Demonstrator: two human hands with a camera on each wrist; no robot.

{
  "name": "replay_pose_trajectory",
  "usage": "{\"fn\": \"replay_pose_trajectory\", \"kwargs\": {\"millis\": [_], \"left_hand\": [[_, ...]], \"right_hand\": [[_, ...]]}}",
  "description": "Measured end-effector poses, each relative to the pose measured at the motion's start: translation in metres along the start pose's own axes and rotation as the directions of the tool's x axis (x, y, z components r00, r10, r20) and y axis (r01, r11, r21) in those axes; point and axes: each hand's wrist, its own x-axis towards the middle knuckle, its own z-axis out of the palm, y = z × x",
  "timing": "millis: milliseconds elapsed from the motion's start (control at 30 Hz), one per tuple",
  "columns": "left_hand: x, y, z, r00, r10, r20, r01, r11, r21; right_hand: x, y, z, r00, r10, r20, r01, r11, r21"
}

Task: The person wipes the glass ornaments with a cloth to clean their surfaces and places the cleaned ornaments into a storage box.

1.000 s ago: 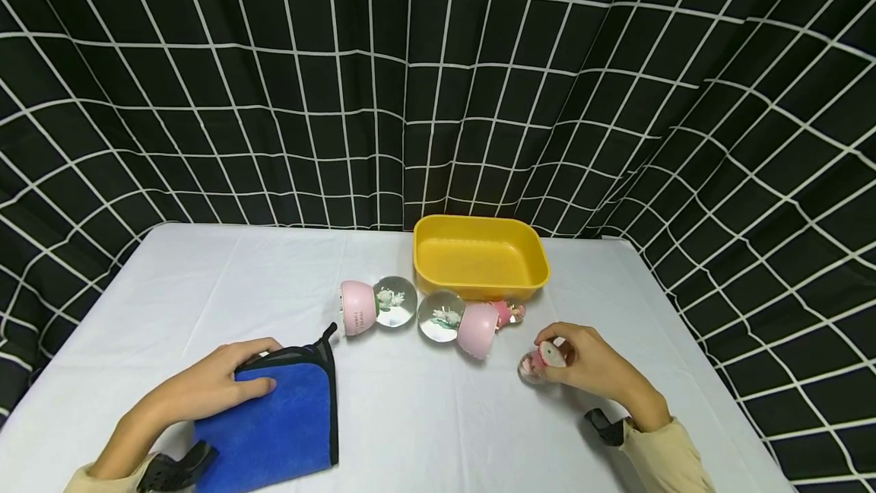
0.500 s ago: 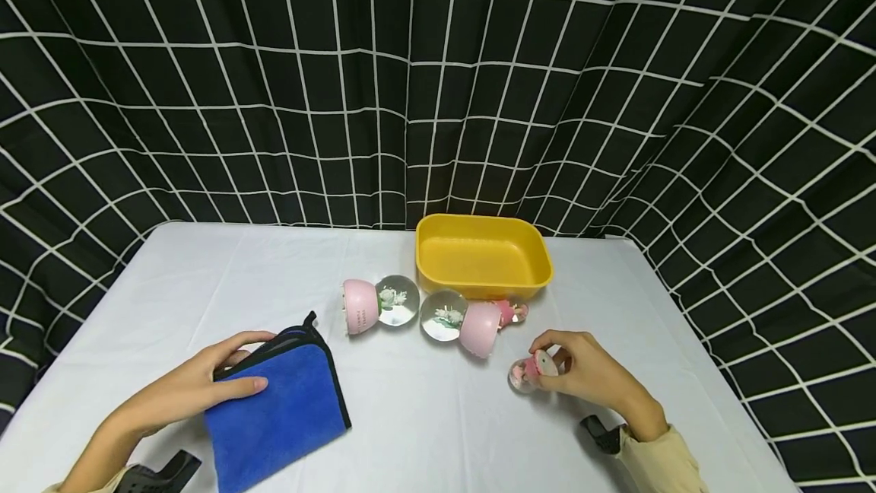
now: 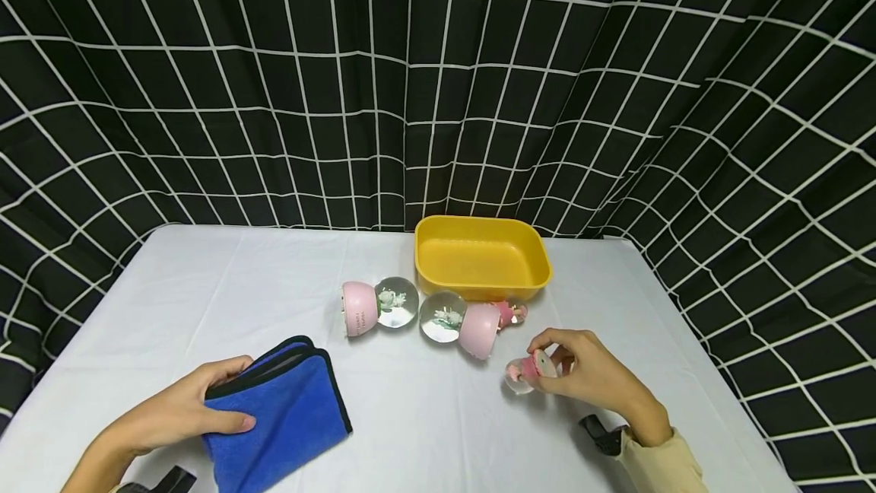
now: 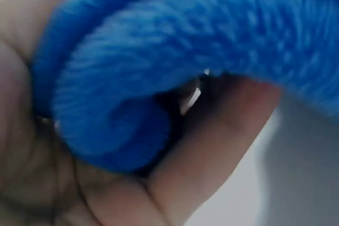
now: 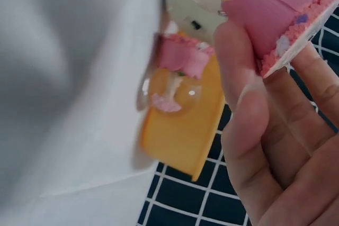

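Note:
My left hand (image 3: 178, 409) grips a folded blue towel (image 3: 287, 417) with black edging, thumb on the near face and fingers behind. In the left wrist view the plush towel (image 4: 175, 41) curls into a roll against the palm. On the right, my right hand (image 3: 588, 371) pinches the pink base of a small snow globe (image 3: 523, 371), its dome pointing left, low over the table. Purple and white flowers show on that pink base (image 5: 280, 9) in the right wrist view. Two larger snow globes, one left (image 3: 379, 306) and one right (image 3: 458, 323), lie on their sides with domes facing each other.
A yellow plastic bin (image 3: 482, 284) stands at the back of the white-covered table (image 3: 239, 272). Against its front lies another small pink snow globe (image 3: 509, 313), partly behind the right large one. A black curtain with white grid lines (image 3: 308, 97) surrounds the table's back and sides.
The left hand has lifted and turned the towel, and its top edges now stand apart. The right hand has shifted the small snow globe slightly left. The other globes and the bin stay put.

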Motion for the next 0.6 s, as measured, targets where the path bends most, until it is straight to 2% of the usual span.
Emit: {"fn": "replay_pose_trajectory", "kwargs": {"millis": [167,200,300,367,433,467,600], "left_hand": [[-0.008,0.002,0.001,0.994,0.043,-0.099,-0.033,0.995,0.094],[-0.01,0.002,0.001,0.992,0.058,-0.109,-0.048,0.995,0.086],[-0.013,0.007,0.004,0.979,0.151,-0.137,-0.145,0.988,0.053],[-0.012,0.014,0.008,0.959,0.232,-0.161,-0.227,0.973,0.044],[-0.011,0.025,0.013,0.935,0.29,-0.203,-0.283,0.957,0.062],[-0.011,0.031,0.016,0.923,0.301,-0.239,-0.289,0.954,0.085],[-0.007,0.056,0.025,0.883,0.35,-0.312,-0.333,0.937,0.107]], "right_hand": [[0.001,-0.009,-0.001,0.999,-0.018,-0.036,0.018,1.0,-0.009],[0.001,-0.011,-0.001,0.999,-0.023,-0.046,0.023,1.0,-0.006],[0.003,-0.015,0.001,0.995,-0.042,-0.087,0.044,0.999,0.014],[0.005,-0.017,0.003,0.991,-0.062,-0.118,0.065,0.998,0.025],[0.007,-0.021,0.005,0.986,-0.083,-0.144,0.089,0.995,0.034],[0.008,-0.023,0.006,0.983,-0.095,-0.156,0.101,0.994,0.036],[0.014,-0.03,0.011,0.971,-0.136,-0.198,0.149,0.987,0.054]]}}
